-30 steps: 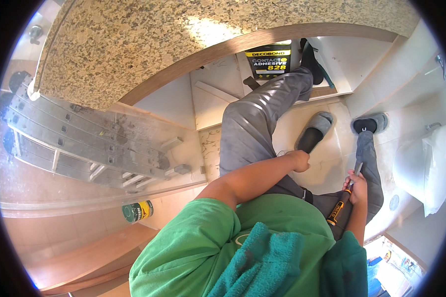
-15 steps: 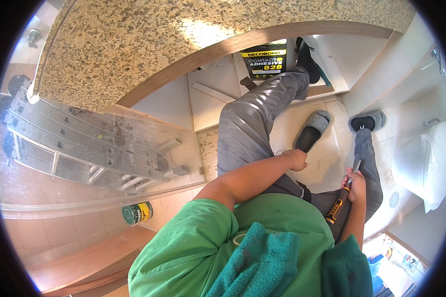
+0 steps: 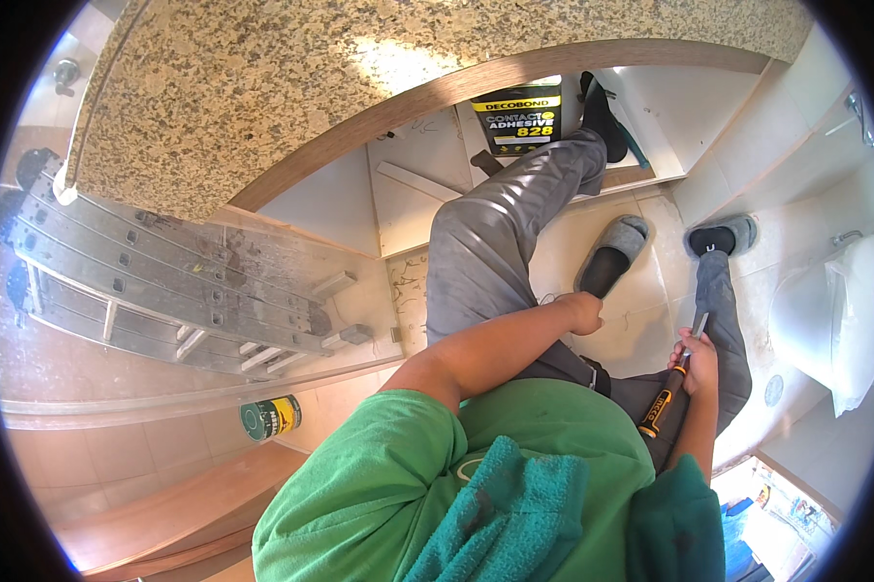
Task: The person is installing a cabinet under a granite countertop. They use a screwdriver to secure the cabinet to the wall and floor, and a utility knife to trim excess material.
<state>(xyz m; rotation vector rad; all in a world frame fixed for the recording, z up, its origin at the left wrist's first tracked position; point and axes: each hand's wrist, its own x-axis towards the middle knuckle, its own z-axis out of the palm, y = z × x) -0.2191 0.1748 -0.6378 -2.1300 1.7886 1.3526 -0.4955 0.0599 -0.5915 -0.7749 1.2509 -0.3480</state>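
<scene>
My right hand point(image 3: 694, 363) is closed around the metal blade of a chisel point(image 3: 663, 400), close to its black and orange handle. The handle points back toward my body, and the blade tip sticks out beyond my fingers. My left hand point(image 3: 582, 313) is curled closed in front of my lap, by the near end of a loose grey slipper point(image 3: 623, 244). What it may hold is hidden. My left leg point(image 3: 495, 213) reaches into the cabinet, with a black-socked foot point(image 3: 604, 126) inside. My right foot point(image 3: 723, 238) rests in a grey slipper on the tiles.
A granite countertop point(image 3: 262, 97) with a curved wooden edge point(image 3: 437, 95) overhangs the cabinet. A black and yellow adhesive can point(image 3: 519, 121) stands inside. An aluminium ladder point(image 3: 165, 281) lies at left behind clear sheeting, near a green and yellow tin point(image 3: 270, 417). White plastic point(image 3: 825, 320) hangs at right.
</scene>
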